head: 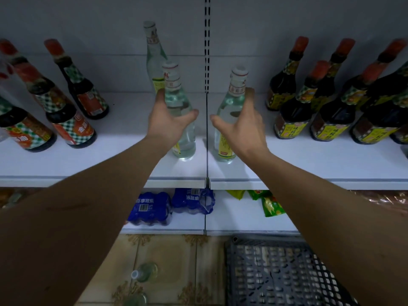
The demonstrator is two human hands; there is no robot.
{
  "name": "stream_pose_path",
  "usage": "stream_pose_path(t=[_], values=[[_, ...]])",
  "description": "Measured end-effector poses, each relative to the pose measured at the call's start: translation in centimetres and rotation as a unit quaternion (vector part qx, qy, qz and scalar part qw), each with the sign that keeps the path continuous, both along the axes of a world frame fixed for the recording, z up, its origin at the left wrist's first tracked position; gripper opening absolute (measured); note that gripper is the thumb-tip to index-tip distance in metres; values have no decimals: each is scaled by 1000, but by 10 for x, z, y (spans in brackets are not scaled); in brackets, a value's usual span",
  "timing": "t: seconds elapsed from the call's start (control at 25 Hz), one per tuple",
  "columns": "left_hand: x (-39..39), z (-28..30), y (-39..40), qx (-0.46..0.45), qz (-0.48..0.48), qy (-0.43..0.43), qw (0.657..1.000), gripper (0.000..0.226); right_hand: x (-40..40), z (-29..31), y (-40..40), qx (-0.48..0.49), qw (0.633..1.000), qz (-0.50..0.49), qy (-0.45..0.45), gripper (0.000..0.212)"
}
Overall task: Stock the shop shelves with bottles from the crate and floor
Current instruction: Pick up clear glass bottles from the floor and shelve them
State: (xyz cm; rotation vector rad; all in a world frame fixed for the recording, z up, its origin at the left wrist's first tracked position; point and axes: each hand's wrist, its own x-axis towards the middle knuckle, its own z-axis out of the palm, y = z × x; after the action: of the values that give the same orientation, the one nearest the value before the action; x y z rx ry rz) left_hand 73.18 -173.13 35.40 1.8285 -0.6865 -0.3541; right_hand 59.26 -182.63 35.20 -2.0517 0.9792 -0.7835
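Blue drink packs (152, 208) and green snack bags (270, 206) sit below.

Dim, bluish light (edges bowed by wide lens), slightly soft.

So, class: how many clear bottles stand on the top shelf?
3: one in the left hand, one in the right hand, one behind. None seem hidden.

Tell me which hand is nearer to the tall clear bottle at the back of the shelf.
Left. The left hand grips a clear bottle directly in front of the tall clear bottle; the right hand is farther off, across the shelf divider.
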Motion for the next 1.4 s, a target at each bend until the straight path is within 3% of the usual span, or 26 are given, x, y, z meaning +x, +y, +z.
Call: stream_pose_path(t=[0.16, 0.6, 0.8, 1.4], values=[[6, -12, -21, -61, 13, -7, 998, 57, 7, -17, -4, -6, 998, -28, -48, 61], [62, -26, -93, -72, -5, -59, 996, 78, 76, -29, -78, -64, 991, -80, -82, 69], [82, -29, -118, -65, 4, -98, 993, 57, 92, -41, -99, -105, 985, -68, -117, 74], [94, -33, -137, -43, 27, -129, 990, 63, 109, -44, -134, -97, 988, -41, -110, 85]])
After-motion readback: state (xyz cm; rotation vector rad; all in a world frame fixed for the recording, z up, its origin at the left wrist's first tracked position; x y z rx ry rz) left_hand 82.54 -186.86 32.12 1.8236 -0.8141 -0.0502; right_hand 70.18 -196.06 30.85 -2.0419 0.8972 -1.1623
